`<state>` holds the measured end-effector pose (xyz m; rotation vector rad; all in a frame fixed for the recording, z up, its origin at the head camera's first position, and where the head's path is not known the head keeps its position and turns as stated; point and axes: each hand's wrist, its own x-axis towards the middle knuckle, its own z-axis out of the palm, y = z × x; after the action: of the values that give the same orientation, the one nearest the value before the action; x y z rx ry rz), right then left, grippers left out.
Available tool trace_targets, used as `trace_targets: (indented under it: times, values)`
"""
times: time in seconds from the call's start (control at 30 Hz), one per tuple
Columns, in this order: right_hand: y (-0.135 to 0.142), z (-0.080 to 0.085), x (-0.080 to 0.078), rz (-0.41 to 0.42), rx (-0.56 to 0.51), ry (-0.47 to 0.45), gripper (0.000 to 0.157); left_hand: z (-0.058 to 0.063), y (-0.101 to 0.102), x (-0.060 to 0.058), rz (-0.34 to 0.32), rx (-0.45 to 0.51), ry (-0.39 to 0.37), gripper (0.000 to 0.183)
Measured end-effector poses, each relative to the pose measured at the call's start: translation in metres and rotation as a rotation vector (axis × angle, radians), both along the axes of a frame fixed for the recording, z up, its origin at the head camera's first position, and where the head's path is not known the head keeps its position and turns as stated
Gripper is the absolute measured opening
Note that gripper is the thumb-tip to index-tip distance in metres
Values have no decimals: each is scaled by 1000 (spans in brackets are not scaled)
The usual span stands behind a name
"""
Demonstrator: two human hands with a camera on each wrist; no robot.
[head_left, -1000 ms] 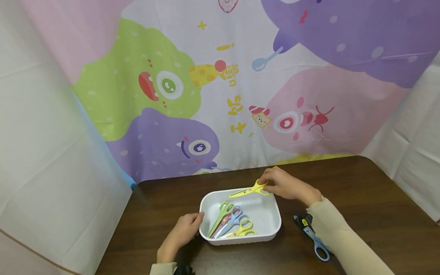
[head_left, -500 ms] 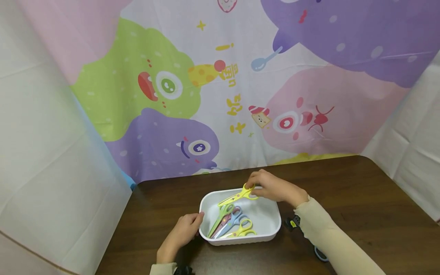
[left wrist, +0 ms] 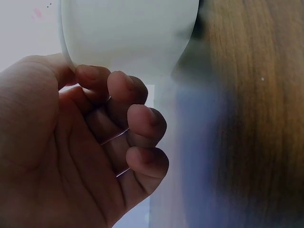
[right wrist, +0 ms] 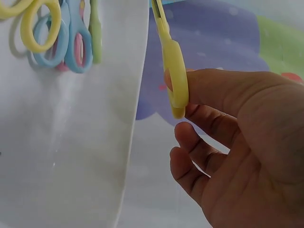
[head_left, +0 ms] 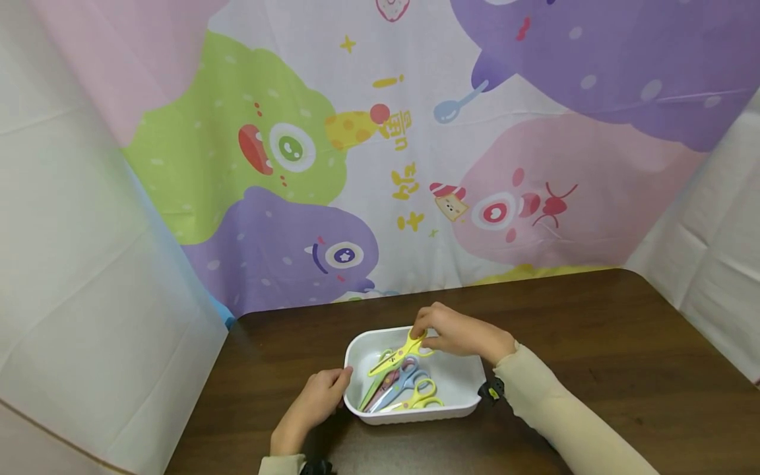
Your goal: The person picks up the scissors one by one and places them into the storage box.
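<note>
At the left end of a white tray (head_left: 427, 415), my left hand (head_left: 315, 401) grips the rim. In the left wrist view its thumb lies over the edge and its curled fingers (left wrist: 142, 121) lie by the outer wall. Above the tray my right hand (head_left: 460, 333) pinches yellow scissors (head_left: 393, 359) by the handle loops, blades pointing left. Inside lie green scissors (head_left: 369, 392), pink scissors (head_left: 386, 382), blue scissors (head_left: 394, 390) and another yellow pair (head_left: 418, 396). The held pair partly covers the green ones.
The tray stands on a dark wooden table (head_left: 594, 330). A cartoon-printed cloth (head_left: 415, 264) hangs behind the table, and white cloth walls (head_left: 712, 264) stand at both sides. The right sleeve (head_left: 564, 406) covers the table to the right of the tray.
My right hand has moved left and lower over the tray with the yellow scissors. Its sleeve now hides blue scissors lying on the table at right. The left hand stays on the rim.
</note>
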<state>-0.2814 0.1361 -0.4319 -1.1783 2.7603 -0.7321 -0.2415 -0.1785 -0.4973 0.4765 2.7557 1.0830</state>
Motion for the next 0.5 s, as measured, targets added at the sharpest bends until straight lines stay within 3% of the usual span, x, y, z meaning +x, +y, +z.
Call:
trace_targets:
  times: [0.5]
  values:
    - [-18, -4, -4, 47, 60, -5, 17, 0, 0, 0, -1, -8, -1, 48]
